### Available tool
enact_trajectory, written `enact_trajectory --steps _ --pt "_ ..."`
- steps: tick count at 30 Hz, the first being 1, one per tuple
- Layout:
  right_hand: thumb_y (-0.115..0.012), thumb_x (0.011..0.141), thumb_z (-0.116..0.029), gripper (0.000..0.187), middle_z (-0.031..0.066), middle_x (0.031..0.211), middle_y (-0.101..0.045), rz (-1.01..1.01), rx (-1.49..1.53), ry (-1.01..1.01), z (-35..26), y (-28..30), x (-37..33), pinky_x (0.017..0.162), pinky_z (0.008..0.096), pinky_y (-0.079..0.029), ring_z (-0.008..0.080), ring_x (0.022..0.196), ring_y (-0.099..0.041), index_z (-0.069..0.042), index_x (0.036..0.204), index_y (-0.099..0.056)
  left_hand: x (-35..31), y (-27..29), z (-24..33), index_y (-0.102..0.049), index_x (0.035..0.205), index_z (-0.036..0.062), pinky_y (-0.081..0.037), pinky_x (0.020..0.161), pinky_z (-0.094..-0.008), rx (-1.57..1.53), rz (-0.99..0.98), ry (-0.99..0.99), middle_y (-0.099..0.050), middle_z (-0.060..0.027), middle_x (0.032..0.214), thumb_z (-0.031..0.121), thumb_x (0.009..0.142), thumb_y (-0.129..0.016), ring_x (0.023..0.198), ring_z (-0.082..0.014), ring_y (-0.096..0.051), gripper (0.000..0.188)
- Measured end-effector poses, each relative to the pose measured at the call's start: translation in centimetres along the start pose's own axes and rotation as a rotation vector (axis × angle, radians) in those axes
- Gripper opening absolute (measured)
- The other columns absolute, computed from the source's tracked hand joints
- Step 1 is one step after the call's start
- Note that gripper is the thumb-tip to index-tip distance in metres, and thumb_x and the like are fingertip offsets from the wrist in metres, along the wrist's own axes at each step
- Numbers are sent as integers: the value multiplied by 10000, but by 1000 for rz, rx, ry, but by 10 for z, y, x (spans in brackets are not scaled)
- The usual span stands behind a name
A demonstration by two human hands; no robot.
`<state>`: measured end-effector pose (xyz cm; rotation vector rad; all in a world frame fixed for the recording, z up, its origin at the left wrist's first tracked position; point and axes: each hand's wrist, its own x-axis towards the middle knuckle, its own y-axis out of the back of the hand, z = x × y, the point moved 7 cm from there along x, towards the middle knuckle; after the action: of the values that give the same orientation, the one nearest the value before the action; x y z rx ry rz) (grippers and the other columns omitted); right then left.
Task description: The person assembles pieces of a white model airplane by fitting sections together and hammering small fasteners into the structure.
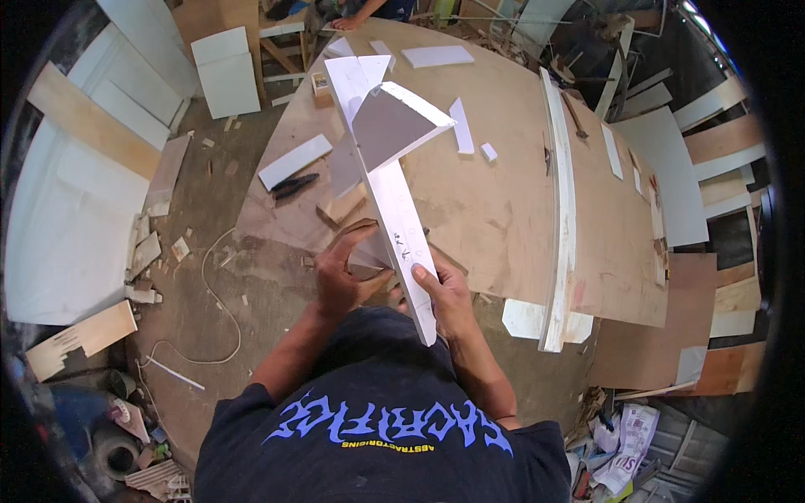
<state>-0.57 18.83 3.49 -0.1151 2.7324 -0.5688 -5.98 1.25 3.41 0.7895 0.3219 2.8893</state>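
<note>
A long white board assembly (pixel 401 222) is held up in front of my chest, tilted, its far end over the worktable. Near that end a trapezoid piece (pixel 392 130) with a grey shaded face juts out sideways. My right hand (pixel 444 293) grips the near part, thumb on the white face, fingers behind the edge. On the other side my left hand (pixel 342 270) curls in a C shape, fingertips and thumb at the board's left edge; the board hides part of its grip. Small dark pencil-like marks show on the face near my right thumb.
Offcuts (pixel 295 162) and a black tool-like object (pixel 295 185) lie on the brown worktable (pixel 495 226). A long white strip (pixel 557 210) and a hammer (pixel 575 116) are to the right. Another person's hand (pixel 345 23) rests at the far edge. A cable (pixel 220 303) crosses the littered floor.
</note>
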Motion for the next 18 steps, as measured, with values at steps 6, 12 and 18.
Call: enact_trajectory --steps 6,12,18 --pt "-668 1061 -264 531 160 1187 -710 40 38 -34 34 16 -78 701 349 -664 254 911 -766 10 1491 -518 -75 -26 36 -619 1345 -55 -523 1120 -408 -56 14 20 -655 -232 1388 -25 711 -926 1310 -294 -642 705" --pt "-660 1070 -259 521 155 1170 -716 46 49 -21 72 22 -119 695 335 -659 249 916 -771 6 1495 -518 -130 -39 35 -605 1374 -57 -519 1135 -421 -143 -30 114 -649 -221 1400 -17 749 -902 1308 -294 -643 693" --pt "-652 1077 -236 486 135 1119 -720 124 26 -30 136 32 -132 695 325 -655 202 879 -759 7 1481 -530 -185 -49 0 -588 1403 -48 -525 1127 -388 -121 -83 238 -655 -200 1391 -7 755 -881 1289 -275 -657 712"
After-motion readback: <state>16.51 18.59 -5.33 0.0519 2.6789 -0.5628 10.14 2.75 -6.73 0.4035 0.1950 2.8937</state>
